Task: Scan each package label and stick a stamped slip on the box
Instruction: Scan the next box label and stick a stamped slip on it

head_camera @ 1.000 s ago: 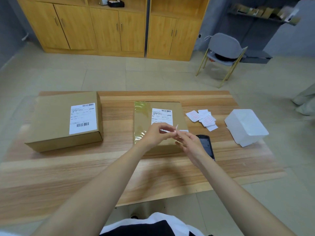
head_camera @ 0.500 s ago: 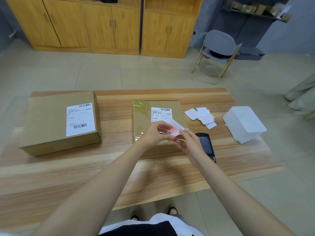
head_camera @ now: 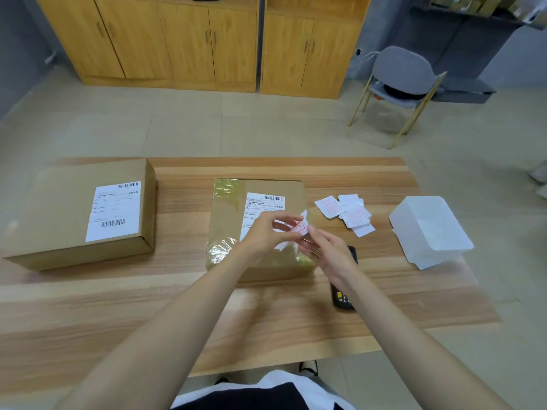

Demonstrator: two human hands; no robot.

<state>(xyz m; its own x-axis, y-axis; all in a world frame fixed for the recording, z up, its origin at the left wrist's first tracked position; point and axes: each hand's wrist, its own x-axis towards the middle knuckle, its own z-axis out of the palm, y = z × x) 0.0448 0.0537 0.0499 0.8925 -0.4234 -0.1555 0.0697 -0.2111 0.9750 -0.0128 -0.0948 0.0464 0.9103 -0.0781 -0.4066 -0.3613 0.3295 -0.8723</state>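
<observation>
Slip point(head_camera: 298, 226) turned stamp-up between left hand point(head_camera: 266, 236) and right hand point(head_camera: 328, 253); tub point(head_camera: 429, 229) contents hidden

stamped slip point(head_camera: 299, 226) | edge-on 1.0 s ago | printed face now toward camera

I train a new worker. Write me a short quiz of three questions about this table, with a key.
1. True or false: the black handheld scanner lies on the wooden table, in neither hand.
2. The left hand and right hand pinch a white red-stamped slip above which? A plain left cardboard box; B tape-wrapped cardboard box; C grey chair.
3. Fill in: the pile of loose stamped slips lies between the taped box and the ____.
Key: 1 true; 2 B; 3 white plastic tub.
</observation>
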